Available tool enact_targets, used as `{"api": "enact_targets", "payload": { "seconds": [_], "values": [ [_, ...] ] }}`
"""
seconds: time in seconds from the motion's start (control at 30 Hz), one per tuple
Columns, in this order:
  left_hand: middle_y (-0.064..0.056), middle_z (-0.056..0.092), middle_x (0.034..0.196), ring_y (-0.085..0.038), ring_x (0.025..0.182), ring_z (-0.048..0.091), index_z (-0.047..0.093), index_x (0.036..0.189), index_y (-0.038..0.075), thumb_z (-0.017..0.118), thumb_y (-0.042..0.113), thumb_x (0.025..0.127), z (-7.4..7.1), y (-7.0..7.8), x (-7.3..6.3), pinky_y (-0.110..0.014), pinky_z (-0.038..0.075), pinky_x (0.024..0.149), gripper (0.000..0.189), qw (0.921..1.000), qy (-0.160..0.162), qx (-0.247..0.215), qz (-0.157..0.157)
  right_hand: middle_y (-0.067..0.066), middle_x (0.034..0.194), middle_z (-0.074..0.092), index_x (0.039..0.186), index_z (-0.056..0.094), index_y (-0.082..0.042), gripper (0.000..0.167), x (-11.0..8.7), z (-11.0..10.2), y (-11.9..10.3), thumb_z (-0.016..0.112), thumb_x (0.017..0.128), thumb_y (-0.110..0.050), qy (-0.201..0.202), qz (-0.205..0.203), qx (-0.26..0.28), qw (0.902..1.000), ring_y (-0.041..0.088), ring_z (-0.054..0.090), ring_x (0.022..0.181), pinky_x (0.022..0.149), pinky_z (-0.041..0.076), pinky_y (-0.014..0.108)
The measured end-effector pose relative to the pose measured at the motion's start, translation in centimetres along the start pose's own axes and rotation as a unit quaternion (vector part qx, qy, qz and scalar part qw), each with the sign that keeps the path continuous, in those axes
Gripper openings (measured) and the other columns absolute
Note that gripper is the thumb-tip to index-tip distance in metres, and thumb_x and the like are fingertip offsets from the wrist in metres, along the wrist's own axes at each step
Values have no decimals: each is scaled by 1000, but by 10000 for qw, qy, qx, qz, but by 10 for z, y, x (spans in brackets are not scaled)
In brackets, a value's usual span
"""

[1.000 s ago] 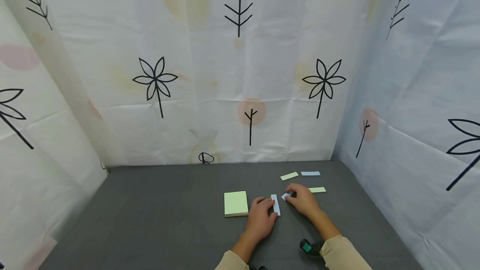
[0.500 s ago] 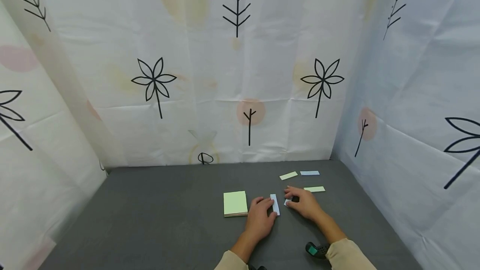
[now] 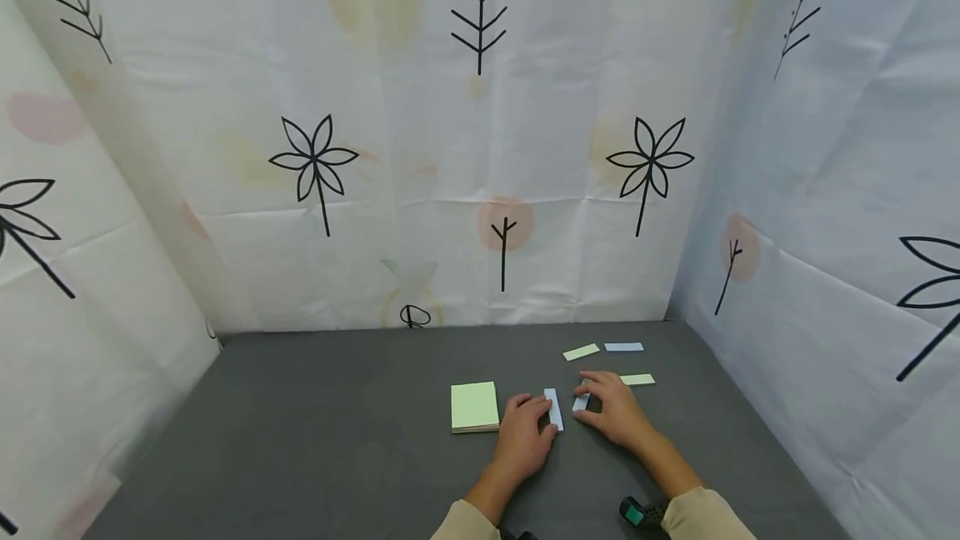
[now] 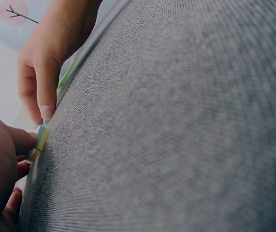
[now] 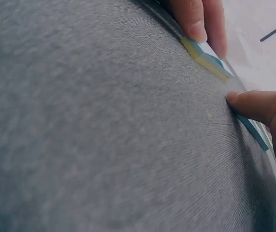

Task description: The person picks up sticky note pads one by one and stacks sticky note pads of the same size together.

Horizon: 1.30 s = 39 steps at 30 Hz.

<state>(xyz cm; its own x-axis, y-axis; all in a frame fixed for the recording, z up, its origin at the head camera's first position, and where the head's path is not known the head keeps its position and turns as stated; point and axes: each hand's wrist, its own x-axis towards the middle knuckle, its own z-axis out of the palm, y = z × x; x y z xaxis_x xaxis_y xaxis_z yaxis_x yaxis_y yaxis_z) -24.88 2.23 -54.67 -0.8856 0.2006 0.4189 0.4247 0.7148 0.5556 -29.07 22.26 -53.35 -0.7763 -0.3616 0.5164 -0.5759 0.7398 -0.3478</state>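
Observation:
On the dark grey table, a narrow pale blue sticky-note pad [image 3: 555, 411] lies lengthwise, with a yellow layer visible along its side [image 5: 208, 63]. My left hand [image 3: 521, 437] grips it, index finger near the far end and thumb at the near end. Just to the right is a second pale blue strip [image 3: 581, 402], partly covered by the fingers of my right hand [image 3: 615, 409], which pinches it between thumb and fingers. A small gap separates the two blue pieces. Left of my left hand sits a square stack of pale green sticky notes [image 3: 474, 407].
Behind the right hand lie a pale green strip [image 3: 638, 379], another green strip [image 3: 581, 352] set at a slant and a blue strip [image 3: 624, 347]. A black wrist device [image 3: 641, 513] shows at the right sleeve. White printed curtains [image 3: 420, 265] enclose the table's back and sides.
My right hand has turned its blue strip from a slant to nearly parallel with the left one and shifted slightly right. The left hand stays on its pad.

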Motion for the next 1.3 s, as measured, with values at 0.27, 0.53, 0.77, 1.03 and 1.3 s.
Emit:
{"api": "enact_targets", "payload": {
  "seconds": [0.27, 0.53, 0.77, 1.03, 1.3],
  "values": [
    [-5, 65, 123, -28, 120, 51, 71, 117, 6, 71, 15, 86, -1, 1, 0, -43, 43, 100, 33, 10000, -16, -56, -29, 13, 108, 65, 96, 70, -8, 32, -4, -5, -3, 85, 73, -24, -267, 190, -540, 9980, 36, 57, 106, 92, 42, 56],
    [-6, 65, 124, -28, 120, 51, 70, 118, 5, 71, 14, 87, -2, 2, 0, -43, 42, 100, 33, 10000, -20, -50, -43, 6, 96, 66, 90, 68, -10, 28, -3, -8, -5, 84, 74, -26, -256, -609, -1272, 9897, 28, 62, 97, 89, 48, 48],
    [-5, 65, 124, -28, 120, 51, 70, 119, 6, 70, 16, 87, -1, 1, -1, -42, 42, 100, 33, 10000, -32, 37, -40, 7, 97, 67, 91, 71, -7, 27, -4, -10, -5, 84, 73, -23, -169, -828, -1368, 9870, 25, 65, 94, 81, 52, 43],
    [-5, 66, 123, -28, 119, 52, 71, 118, 6, 71, 14, 86, 0, 1, -1, -42, 43, 99, 32, 10000, 58, 49, 29, 9, 101, 69, 93, 73, -5, 23, -5, -8, -2, 81, 75, -16, -31, -817, -1023, 9914, 26, 66, 96, 83, 52, 45],
    [-5, 65, 124, -28, 120, 51, 70, 118, 6, 70, 15, 87, 0, 0, 0, -43, 43, 100, 32, 10000, 4, 63, -19, 9, 100, 70, 92, 73, -5, 20, -5, -8, -3, 80, 75, -14, 3, -734, -920, 9930, 26, 67, 95, 82, 53, 45]
  ]
}}
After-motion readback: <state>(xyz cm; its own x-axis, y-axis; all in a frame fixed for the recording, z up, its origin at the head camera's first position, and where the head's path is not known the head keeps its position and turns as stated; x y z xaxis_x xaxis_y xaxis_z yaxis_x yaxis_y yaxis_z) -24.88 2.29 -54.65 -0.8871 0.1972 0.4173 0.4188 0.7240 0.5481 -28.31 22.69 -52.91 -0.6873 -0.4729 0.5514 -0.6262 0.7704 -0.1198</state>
